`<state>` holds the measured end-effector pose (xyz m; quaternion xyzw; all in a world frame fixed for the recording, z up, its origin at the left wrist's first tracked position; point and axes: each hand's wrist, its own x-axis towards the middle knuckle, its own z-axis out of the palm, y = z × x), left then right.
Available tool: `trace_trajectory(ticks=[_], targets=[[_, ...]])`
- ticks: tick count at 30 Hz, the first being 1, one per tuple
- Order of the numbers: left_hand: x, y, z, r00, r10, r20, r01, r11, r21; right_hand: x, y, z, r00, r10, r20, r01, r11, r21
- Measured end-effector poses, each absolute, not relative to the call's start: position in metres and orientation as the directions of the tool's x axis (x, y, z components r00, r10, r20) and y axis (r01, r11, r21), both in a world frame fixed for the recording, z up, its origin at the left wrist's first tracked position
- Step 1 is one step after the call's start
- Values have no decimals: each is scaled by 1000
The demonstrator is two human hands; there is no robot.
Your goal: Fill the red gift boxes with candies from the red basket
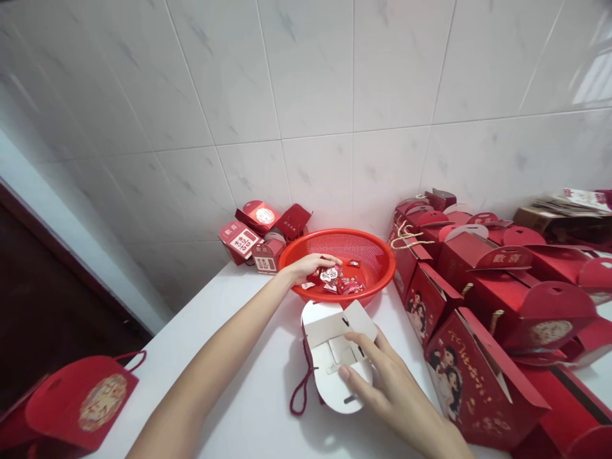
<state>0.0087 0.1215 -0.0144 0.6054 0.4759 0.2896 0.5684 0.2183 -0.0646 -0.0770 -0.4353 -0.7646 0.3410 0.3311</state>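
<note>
My left hand [310, 266] reaches over the left rim of a red mesh basket [377, 252], its fingers curled over red and white wrapped sweets [351, 285] lying at the bottom; what it grips is too small to make out. Nearer to me, an opened box [329, 328] shows its white inside, with a dark red cord [300, 392] hanging from its left side. My right hand [377, 370] is on the right part of this box, thumb and fingers around its flaps.
Small red boxes [243, 241] are piled left of the basket by the tiled wall. Many red gift boxes [478, 376] fill the right side. Another red box [86, 401] is at the lower left. Flat cards [574, 201] lie at the far right.
</note>
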Motion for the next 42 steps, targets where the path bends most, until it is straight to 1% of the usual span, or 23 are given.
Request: trace_trajectory(ticks=[7,12,16,19,24,28,30,32,35,38,40,42], targets=[[10,122,-17,304,931,-204,175,156,972,218,-66,-77,-404,889,215,439,395,-807],[10,122,-18,249,951,-183,98,163,982,218,-65,-76,-410,889,204,437,388,-812],[11,121,-15,240,951,-193,47,187,981,218,-65,-78,-407,894,186,442,371,-817],[13,117,-9,264,943,-203,1,210,978,219,-64,-81,-399,901,170,453,355,-818],[13,100,10,327,925,-193,-50,220,974,218,-62,-86,-388,897,211,435,380,-816],[11,82,27,479,867,-135,-56,183,981,218,-61,-91,-365,891,271,416,416,-808],[12,71,33,574,809,-131,-22,175,984,218,-60,-94,-355,890,287,423,427,-799],[15,60,37,662,734,-155,69,146,987,218,-59,-95,-350,885,307,422,442,-792],[20,43,35,784,583,-216,274,-12,962,217,-58,-94,-360,860,362,380,490,-785],[24,28,31,860,425,-283,384,-173,907,216,-57,-91,-377,840,389,341,517,-785],[23,23,29,859,410,-306,415,-211,885,216,-57,-90,-383,844,376,343,508,-790],[20,24,30,835,468,-290,427,-218,877,217,-57,-90,-379,852,362,356,495,-792]])
